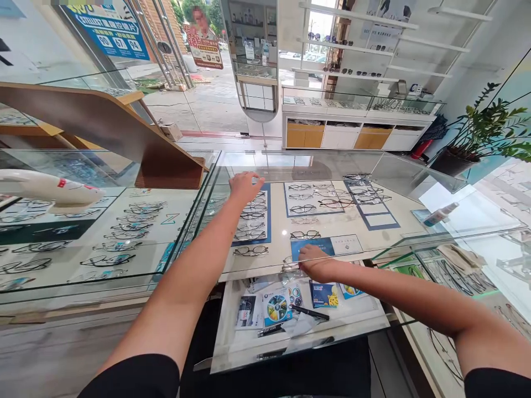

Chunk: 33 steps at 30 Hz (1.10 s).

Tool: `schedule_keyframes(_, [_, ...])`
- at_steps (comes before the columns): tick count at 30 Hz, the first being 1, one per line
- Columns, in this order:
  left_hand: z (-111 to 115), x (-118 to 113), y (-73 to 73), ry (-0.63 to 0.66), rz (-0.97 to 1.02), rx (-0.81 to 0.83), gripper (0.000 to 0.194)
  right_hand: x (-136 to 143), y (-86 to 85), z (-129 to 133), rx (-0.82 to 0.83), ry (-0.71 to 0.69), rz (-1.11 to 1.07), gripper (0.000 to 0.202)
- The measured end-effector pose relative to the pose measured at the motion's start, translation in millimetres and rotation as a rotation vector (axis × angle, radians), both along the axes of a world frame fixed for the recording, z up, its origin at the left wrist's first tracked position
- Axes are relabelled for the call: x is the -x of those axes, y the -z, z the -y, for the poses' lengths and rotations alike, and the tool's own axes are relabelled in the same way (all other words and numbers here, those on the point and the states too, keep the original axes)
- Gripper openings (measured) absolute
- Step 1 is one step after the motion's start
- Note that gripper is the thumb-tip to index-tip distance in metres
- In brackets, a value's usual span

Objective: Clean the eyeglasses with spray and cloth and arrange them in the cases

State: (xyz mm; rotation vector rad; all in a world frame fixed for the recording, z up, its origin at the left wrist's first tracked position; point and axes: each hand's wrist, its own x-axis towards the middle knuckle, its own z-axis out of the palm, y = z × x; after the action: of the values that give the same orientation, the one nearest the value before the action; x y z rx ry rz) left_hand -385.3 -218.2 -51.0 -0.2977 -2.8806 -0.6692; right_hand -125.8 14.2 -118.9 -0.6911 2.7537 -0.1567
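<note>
Over the back left part of the glass display case, my left hand reaches out with its fingers apart and nothing visible in them. Rows of glasses lie on a blue-edged sheet just below it. Near the case's front edge, my right hand is curled beside a blue card. Its fingertips meet a thin-framed pair of glasses, partly hidden by the hand. A dark-framed pair lies just above that hand.
Below the case, an open drawer holds leaflets, a black pen and cards. More glasses lie in cases at both sides. A wooden stand rises at left; a spray bottle and potted plant are at right.
</note>
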Motion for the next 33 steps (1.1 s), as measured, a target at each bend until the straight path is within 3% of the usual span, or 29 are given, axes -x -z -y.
schedule_keyframes(3, [1,2,1.6,-0.043,0.047,0.045,0.064,-40,-52.9,4,0.154,-0.232,0.229,0.011])
schedule_keyframes(6, [1,5,3.6,-0.076,0.105,0.091,0.076,-57,-124.8,-4,0.312,-0.312,0.11,0.018])
schedule_keyframes(9, [0,6,4.1,-0.074,0.133,0.129,0.08,-27,-187.5,-31,0.365,-0.257,-0.193,0.025])
schedule_keyframes(11, [0,5,3.5,-0.075,0.14,0.148,0.08,18,-209.1,-59,0.288,-0.165,-0.394,0.024])
schedule_keyframes(14, [-1,4,2.2,-0.081,0.142,0.16,0.08,96,-206.7,-103,0.09,-0.022,-0.505,0.024])
schedule_keyframes(16, [-1,4,1.9,-0.085,0.132,0.16,0.079,138,-190.4,-124,-0.029,0.051,-0.493,0.026])
schedule_keyframes(19, [1,6,2.8,-0.078,0.127,0.148,0.079,178,-162.9,-136,-0.14,0.141,-0.415,0.027])
schedule_keyframes(25, [3,8,7.1,-0.074,0.113,0.112,0.075,202,-130.9,-138,-0.162,0.158,-0.342,0.026])
schedule_keyframes(33, [2,6,9.4,-0.078,0.111,0.099,0.075,217,-119.9,-150,-0.132,0.173,-0.29,0.025])
